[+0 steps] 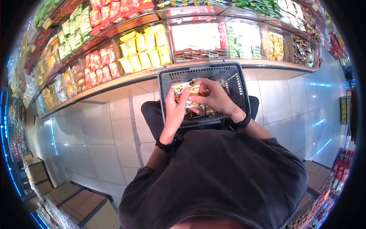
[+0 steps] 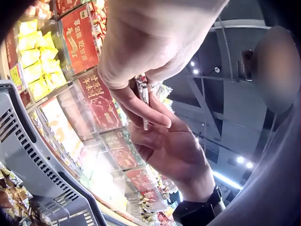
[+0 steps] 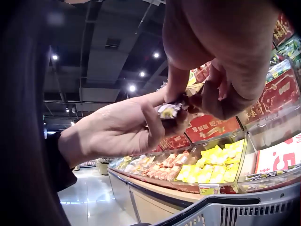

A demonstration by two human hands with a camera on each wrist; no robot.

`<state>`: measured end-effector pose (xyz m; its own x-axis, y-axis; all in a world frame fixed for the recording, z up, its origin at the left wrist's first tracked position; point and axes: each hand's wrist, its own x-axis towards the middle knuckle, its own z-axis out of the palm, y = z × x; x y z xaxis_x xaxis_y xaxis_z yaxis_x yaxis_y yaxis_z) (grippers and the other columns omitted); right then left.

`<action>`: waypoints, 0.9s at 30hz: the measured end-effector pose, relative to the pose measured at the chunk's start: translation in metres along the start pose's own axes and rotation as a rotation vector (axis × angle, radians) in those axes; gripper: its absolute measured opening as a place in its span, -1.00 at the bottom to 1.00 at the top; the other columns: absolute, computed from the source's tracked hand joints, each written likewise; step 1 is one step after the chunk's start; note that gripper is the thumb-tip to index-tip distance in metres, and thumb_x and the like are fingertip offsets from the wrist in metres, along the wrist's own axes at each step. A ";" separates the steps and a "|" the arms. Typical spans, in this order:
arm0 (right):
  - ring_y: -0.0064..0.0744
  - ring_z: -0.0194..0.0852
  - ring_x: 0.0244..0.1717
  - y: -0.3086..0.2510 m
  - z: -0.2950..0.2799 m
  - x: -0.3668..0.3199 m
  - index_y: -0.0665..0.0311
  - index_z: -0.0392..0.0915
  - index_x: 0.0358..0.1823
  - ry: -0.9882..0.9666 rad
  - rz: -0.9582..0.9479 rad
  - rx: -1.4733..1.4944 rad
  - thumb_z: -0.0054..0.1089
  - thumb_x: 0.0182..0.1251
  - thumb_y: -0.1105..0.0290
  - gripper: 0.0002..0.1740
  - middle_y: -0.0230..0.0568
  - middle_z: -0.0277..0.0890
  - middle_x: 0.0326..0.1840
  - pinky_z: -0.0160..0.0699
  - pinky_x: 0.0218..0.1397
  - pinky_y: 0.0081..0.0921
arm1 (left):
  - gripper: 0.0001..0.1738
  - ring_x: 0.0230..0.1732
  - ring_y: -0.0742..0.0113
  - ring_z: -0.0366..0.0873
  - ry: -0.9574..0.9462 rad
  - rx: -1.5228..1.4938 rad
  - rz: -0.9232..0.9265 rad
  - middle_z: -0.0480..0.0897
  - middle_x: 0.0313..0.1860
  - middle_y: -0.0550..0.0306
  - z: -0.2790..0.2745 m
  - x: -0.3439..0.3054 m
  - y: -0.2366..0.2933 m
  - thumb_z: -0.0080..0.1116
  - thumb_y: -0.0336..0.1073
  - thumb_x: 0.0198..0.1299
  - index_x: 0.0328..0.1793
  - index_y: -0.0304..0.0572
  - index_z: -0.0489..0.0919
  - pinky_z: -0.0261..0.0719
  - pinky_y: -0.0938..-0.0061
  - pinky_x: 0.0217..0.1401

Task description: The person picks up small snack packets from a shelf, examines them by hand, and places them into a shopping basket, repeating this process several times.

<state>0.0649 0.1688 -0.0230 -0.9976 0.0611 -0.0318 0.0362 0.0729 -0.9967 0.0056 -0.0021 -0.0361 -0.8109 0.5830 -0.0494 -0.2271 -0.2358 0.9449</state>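
Pinching a packet [image 1: 193,89] at once with left hand [image 1: 176,108] and right hand [image 1: 216,100], above the basket [image 1: 179,78] on the near side of the shelf [image 1: 100,91], apparently at an inspecting step, and next probably requiring a steady grip for turning or lowering it.

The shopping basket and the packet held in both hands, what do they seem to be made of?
Basket: probably rigid molded plastic, gray with a dull sheen, judging by its slotted walls and thick rim.
Packet: likely thin printed plastic film, possibly foil-lined; its edge looks silvery and creased in the left wrist view, but the exact layers can't be told.
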 end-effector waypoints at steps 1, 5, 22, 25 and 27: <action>-0.76 0.47 -0.35 0.001 0.000 -0.005 0.32 0.59 0.05 0.006 0.000 0.007 0.50 0.31 0.40 -0.65 -0.41 0.59 -0.37 0.52 -0.24 -0.65 | -0.63 -0.23 0.25 0.73 0.023 -0.010 -0.003 0.67 0.02 -0.04 0.001 0.000 0.000 -0.11 -0.12 0.64 0.27 -0.29 0.41 0.80 0.40 -0.46; -0.41 0.66 -0.12 -0.026 -0.006 -0.016 0.35 0.61 -0.04 0.134 -0.357 -0.235 0.42 0.17 0.64 -0.68 -0.22 0.64 -0.12 0.65 -0.04 -0.45 | -0.63 -0.42 0.33 0.67 0.165 -0.079 -0.069 0.67 -0.11 0.02 0.000 0.002 -0.002 -0.07 -0.08 0.62 0.20 -0.26 0.44 0.70 0.47 -0.55; -0.61 0.61 -0.25 -0.014 0.000 -0.040 0.31 0.49 -0.10 -0.054 0.105 0.455 0.29 0.51 0.38 -0.82 -0.29 0.62 -0.15 0.59 -0.23 -0.61 | -0.72 -0.36 0.59 0.61 0.181 -0.068 0.028 0.67 -0.12 0.21 0.023 0.002 0.034 0.30 -0.41 0.37 0.12 -0.14 0.48 0.46 0.69 -0.64; -0.57 0.62 -0.27 -0.014 -0.002 -0.040 0.34 0.53 -0.11 -0.034 0.111 0.433 0.27 0.51 0.39 -0.84 -0.28 0.64 -0.20 0.59 -0.18 -0.58 | -0.73 -0.36 0.61 0.61 0.193 -0.051 0.069 0.68 -0.12 0.21 0.025 0.001 0.036 0.30 -0.41 0.37 0.11 -0.16 0.49 0.47 0.70 -0.63; -0.55 0.62 -0.29 -0.015 -0.001 -0.040 0.35 0.54 -0.11 -0.025 0.115 0.422 0.26 0.52 0.39 -0.84 -0.28 0.64 -0.22 0.59 -0.16 -0.56 | -0.73 -0.37 0.62 0.60 0.218 -0.040 0.089 0.68 -0.13 0.21 0.028 0.002 0.038 0.30 -0.41 0.37 0.11 -0.17 0.49 0.46 0.70 -0.64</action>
<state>0.1047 0.1664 -0.0064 -0.9898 0.0201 -0.1407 0.1251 -0.3468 -0.9296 0.0108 0.0119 0.0086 -0.9249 0.3783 -0.0394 -0.1675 -0.3121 0.9352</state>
